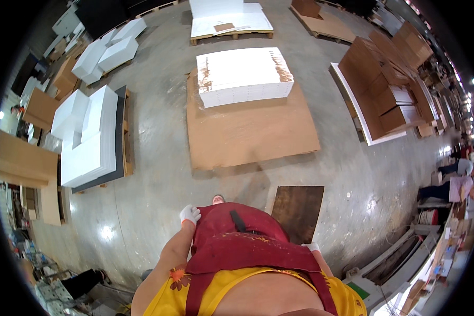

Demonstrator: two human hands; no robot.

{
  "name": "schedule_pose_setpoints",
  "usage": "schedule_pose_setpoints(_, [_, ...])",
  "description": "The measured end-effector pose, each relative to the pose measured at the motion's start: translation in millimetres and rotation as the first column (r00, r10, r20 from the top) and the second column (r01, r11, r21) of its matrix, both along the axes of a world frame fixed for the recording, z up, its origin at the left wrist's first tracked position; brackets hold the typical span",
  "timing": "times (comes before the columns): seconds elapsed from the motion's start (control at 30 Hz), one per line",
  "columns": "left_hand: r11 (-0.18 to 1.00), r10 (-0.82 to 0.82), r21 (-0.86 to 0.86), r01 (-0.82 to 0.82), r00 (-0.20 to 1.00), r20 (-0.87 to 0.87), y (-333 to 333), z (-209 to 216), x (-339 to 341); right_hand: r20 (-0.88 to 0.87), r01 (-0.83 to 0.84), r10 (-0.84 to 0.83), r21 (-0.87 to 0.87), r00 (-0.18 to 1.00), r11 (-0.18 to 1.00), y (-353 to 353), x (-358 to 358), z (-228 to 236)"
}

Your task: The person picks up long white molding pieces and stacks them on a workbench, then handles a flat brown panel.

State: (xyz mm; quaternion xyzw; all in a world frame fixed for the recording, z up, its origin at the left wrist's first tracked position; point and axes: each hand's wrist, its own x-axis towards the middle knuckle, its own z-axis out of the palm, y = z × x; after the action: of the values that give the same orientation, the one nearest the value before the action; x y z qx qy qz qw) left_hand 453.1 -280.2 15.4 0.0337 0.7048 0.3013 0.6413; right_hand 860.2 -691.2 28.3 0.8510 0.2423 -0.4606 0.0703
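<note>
My left hand (190, 214), in a white glove, hangs at the left edge of my dark red apron (242, 231). Its fingers are curled in against the apron's edge; what they hold, if anything, is hidden. Only a little of my right hand (312, 246) shows past the apron's right side, also gloved in white, with its fingers out of sight. Ahead of me, a stack of white sheets (245, 68) with brown patches at its ends rests on the far part of a large brown cardboard sheet (253, 134). Neither hand touches that stack.
A dark brown flat board (298, 213) lies on the floor close to my right. White stacks (92, 147) stand on a pallet at left. Brown cartons (384, 89) fill a pallet at right. Farther off is another white-topped pallet (231, 23). A person (453, 188) is at far right.
</note>
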Motion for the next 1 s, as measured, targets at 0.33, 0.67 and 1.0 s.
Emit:
schedule_pose_setpoints(0.33, [0.955,-0.289,0.076,0.288,0.957,0.004,3.9,0.4,118.9,-0.091,0.566,-0.559,0.151,0.824,0.81,-116.6,-35.6,-111.5])
schedule_pose_setpoints(0.67, [0.929,-0.322,0.164,0.331,0.943,-0.081,18.0,4.4,200.8,-0.077,0.58,-0.58,-0.023,0.811,0.814,-191.1,3.4,-182.3])
schedule_pose_setpoints(1.0, [0.981,-0.177,0.046,0.186,0.972,-0.152,50.9,-103.4,354.3,-0.017,0.697,-0.698,0.068,0.716,0.714,-142.8,162.6,-11.6])
